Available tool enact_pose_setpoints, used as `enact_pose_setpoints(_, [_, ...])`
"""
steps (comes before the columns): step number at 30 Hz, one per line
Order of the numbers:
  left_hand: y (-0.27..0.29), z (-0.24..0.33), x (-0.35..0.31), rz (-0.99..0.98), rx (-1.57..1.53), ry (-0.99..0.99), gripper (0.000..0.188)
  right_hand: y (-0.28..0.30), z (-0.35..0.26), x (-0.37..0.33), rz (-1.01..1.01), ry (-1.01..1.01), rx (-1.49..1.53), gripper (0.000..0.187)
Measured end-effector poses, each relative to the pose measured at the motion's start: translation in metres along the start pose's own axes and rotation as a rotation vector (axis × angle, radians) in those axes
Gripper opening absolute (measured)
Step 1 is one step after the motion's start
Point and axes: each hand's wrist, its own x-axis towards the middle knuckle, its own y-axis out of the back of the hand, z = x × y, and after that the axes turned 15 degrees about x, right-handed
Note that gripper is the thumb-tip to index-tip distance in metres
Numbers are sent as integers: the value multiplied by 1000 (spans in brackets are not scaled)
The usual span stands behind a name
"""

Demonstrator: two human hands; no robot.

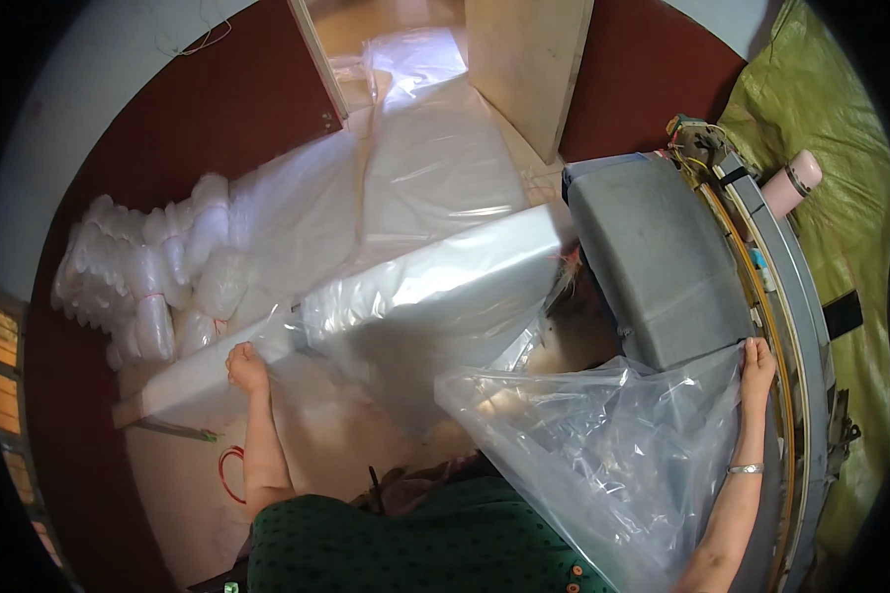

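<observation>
Left hand point(246, 368) gripping plastic sheet point(435, 296), right hand point(757, 362) gripping clear bag point(603, 445); grey machine point(653, 257) beside

**Layout around the machine**

The machine point(658, 262) stands at the right of the bench point(183, 484). Left of the machine, a long roll point(366, 311) lies across the bench. The left hand point(247, 368) rests on the roll, far left of the machine. In front of the machine a bag point(593, 455) hangs open; the right hand point(757, 364) holds its edge at the machine's near right corner. Far left of the machine, beyond the roll, lies a pile of bundles point(148, 277). Behind the machine stands a board point(524, 64). Right of the machine sits a cup point(791, 183) on a sack point(831, 109).
</observation>
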Motion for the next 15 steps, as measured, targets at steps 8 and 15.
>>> enact_pose_setpoints(8, [59,102,7,-569,-1169,12,13,7,1,-10,-3,-26,105,22])
enact_pose_setpoints(15, [231,254,-43,-1003,-1961,-172,14,-86,-114,-68,-470,-262,389,22])
